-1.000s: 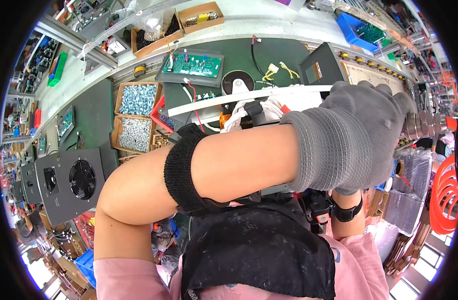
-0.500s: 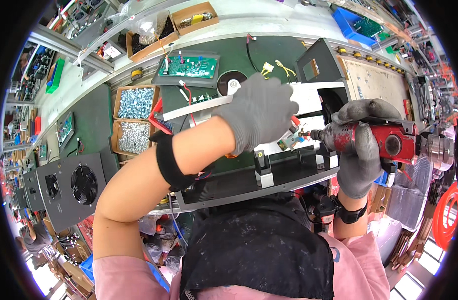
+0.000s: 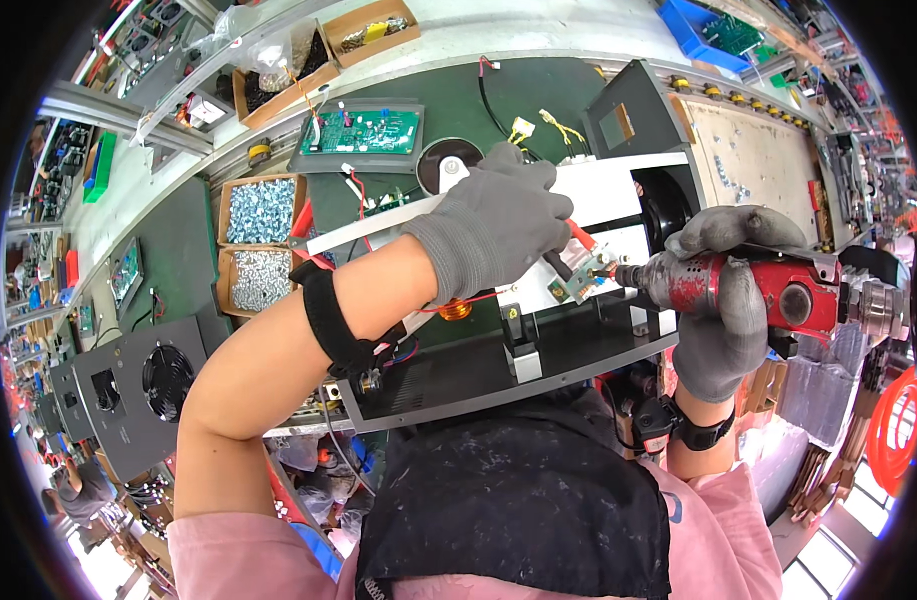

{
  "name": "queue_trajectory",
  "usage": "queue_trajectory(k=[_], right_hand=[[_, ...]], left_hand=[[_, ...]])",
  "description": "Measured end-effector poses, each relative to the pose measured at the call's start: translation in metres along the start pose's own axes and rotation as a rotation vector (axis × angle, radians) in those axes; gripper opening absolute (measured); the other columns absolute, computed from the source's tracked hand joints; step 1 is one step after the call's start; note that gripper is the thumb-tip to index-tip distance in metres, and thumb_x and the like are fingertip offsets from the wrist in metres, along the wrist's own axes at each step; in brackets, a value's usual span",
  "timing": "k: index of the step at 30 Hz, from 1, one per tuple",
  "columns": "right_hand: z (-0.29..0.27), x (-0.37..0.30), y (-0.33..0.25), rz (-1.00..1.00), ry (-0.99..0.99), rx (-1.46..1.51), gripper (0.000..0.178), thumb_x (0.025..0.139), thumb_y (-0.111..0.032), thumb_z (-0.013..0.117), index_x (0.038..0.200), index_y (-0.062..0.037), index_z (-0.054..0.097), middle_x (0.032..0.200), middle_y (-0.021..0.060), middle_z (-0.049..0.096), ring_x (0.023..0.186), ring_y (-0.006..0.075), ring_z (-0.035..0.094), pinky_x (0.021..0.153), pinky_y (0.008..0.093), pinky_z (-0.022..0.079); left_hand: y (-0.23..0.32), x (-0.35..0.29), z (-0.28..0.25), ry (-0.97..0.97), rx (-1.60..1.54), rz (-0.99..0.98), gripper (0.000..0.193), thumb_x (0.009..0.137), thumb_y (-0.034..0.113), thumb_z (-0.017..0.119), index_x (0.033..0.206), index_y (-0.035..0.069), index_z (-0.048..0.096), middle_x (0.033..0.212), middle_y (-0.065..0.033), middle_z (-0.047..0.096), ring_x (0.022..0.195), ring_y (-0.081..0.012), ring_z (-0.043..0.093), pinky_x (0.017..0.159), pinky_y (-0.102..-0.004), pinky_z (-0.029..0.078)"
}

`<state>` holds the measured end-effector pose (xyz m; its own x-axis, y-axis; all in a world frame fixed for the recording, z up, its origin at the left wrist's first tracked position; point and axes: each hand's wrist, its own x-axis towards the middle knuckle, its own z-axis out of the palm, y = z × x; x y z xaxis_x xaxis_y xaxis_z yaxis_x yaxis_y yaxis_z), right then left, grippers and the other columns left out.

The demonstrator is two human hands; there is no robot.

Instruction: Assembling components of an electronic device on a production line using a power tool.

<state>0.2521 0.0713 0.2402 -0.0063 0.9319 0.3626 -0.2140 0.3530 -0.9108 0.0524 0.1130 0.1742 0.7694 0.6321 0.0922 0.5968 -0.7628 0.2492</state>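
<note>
My right hand (image 3: 727,325), in a grey glove, is wrapped round a red power screwdriver (image 3: 804,292). The tool lies level, and its bit points left at a small circuit board (image 3: 585,278) inside a black and white metal housing (image 3: 459,385). Whether the bit touches a screw there is too small to tell. Over the housing's middle, my gloved left hand (image 3: 504,222) has its fingers curled down beside that board. A red piece (image 3: 583,236) and a dark one stick out from under it; what the fingers hold is hidden.
Left of the housing stand two cardboard boxes of small metal fasteners (image 3: 262,212). A larger green circuit board (image 3: 364,131) lies behind on the green mat. Loose connector wires (image 3: 564,128) rise at the housing's back edge. Fan panels (image 3: 129,385) lean at the far left.
My left hand has shifted slightly left and down in the picture, baring more of the red piece. The screwdriver stays at the small board. The view has shifted a little.
</note>
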Motion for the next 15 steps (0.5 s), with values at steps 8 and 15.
queue_trajectory(k=[8,15], right_hand=[[-0.0036,-0.0061,0.0014,0.107,0.003,0.035,0.044,0.076,-0.015,0.067,0.114,-0.0065,0.046,0.094,0.0118,0.058,0.081,0.0196,0.058,0.071,0.0344,0.051],[-0.0047,-0.0067,0.0054,0.090,-0.059,0.049,0.044,0.076,-0.011,0.068,0.113,-0.0074,0.046,0.097,0.0102,0.056,0.087,0.0182,0.057,0.079,0.0349,0.050]], left_hand=[[0.0030,0.0035,0.0047,0.073,0.028,-0.035,0.014,0.072,0.011,0.060,0.081,0.019,0.066,0.078,0.0043,0.053,0.087,-0.0152,0.052,0.085,-0.0369,0.038],[0.0021,0.0033,0.0058,0.078,0.025,-0.028,0.013,0.073,0.012,0.059,0.082,0.018,0.066,0.078,0.0039,0.053,0.088,-0.0152,0.052,0.087,-0.0369,0.038]])
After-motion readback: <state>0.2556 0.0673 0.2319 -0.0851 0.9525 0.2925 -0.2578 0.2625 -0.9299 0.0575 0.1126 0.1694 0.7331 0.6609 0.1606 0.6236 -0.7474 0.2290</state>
